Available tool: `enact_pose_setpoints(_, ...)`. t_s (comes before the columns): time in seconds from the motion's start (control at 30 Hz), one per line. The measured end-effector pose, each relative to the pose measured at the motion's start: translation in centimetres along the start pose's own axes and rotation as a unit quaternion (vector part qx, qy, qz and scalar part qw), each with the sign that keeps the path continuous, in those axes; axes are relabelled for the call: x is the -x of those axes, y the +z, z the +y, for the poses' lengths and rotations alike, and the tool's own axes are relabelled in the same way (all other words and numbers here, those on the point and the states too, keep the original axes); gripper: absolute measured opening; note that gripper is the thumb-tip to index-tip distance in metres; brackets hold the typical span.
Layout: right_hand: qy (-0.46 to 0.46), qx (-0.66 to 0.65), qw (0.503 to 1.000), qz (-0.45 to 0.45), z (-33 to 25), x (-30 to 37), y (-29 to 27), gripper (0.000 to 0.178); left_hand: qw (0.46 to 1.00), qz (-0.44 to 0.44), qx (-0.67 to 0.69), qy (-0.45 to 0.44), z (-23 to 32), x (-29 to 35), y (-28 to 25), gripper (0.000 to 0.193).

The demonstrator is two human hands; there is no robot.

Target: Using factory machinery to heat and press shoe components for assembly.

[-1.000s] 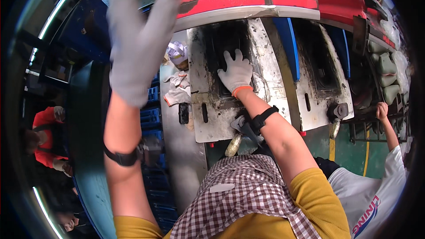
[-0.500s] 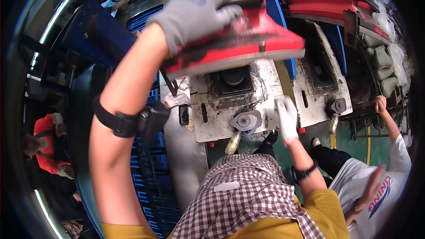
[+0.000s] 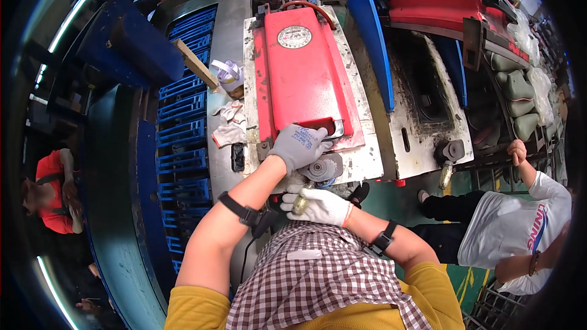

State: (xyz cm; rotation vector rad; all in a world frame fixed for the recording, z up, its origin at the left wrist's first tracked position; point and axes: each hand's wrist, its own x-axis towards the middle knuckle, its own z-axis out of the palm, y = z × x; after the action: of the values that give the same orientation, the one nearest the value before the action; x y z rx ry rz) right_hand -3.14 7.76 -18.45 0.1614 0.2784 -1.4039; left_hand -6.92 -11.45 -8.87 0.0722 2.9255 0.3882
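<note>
A red metal lid [image 3: 302,79] with a round pale label lies closed over the whitish, worn machine plate [image 3: 367,153]. At its front edge, my left hand [image 3: 298,148], in a grey glove, is curled round the handle [image 3: 337,128]; part of that grip is hidden by the glove. Just below, my right hand [image 3: 327,206], in a white glove, wraps round a lever grip [image 3: 301,205] bound in yellowish tape. The lever's round grey hub [image 3: 322,170] sits at the plate's front edge, between my two hands.
To the right stands a second station [image 3: 422,140] with its red lid [image 3: 437,9] raised beside blue panels [image 3: 373,43]. A person in a white shirt [image 3: 507,220] stands there. White gloves [image 3: 229,131], a bottle [image 3: 229,76] and blue slatted racks [image 3: 183,128] are at left.
The red lid has swung from raised and tilted down onto the plate, my left hand coming down and toward me with it. My right hand has moved left and taken hold of the lever grip.
</note>
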Motion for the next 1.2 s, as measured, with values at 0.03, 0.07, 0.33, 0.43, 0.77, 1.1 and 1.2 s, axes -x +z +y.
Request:
enact_pose_setpoints(0.03, -0.004, -0.033, 0.999, -0.003, 0.3, -0.2, -0.5, 0.046, 1.000, 0.021, 0.007, 0.000, 0.3, 0.2, -0.3, 0.035)
enact_pose_setpoints(0.07, -0.001, -0.034, 0.999, 0.001, 0.3, 0.0, -1.0, 0.046, 0.999, 0.042, 0.015, 0.001, 0.5, 0.3, -0.5, 0.035)
enact_pose_setpoints(0.33, -0.009, 0.242, 0.949, 0.200, -5.5, 8.5, 0.2, 0.033, 1.000, 0.017, -0.009, -0.024, 0.2, 0.5, 0.5, 0.035)
enact_pose_setpoints(0.43, -0.079, 0.442, 0.835, 0.318, -8.4, 11.8, 0.7, 0.042, 1.000, 0.000, -0.007, -0.021, 0.5, 0.3, 0.2, 0.036)
enact_pose_setpoints(0.77, -0.297, 0.671, 0.570, 0.369, -8.1, 10.3, 0.7, 0.032, 0.996, 0.088, 0.023, -0.020, -0.1, 1.0, 1.0, 0.041)
enact_pose_setpoints(1.1, -0.290, 0.785, 0.444, 0.319, -10.1, 10.6, 1.4, 0.029, 0.996, 0.077, -0.038, 0.037, -0.4, 0.8, 1.5, 0.041)
enact_pose_setpoints(1.2, -0.386, 0.778, 0.200, 0.453, -12.4, 14.2, -1.4, 0.026, 0.997, 0.065, 0.017, -0.022, 0.6, 0.7, 0.0, 0.043)
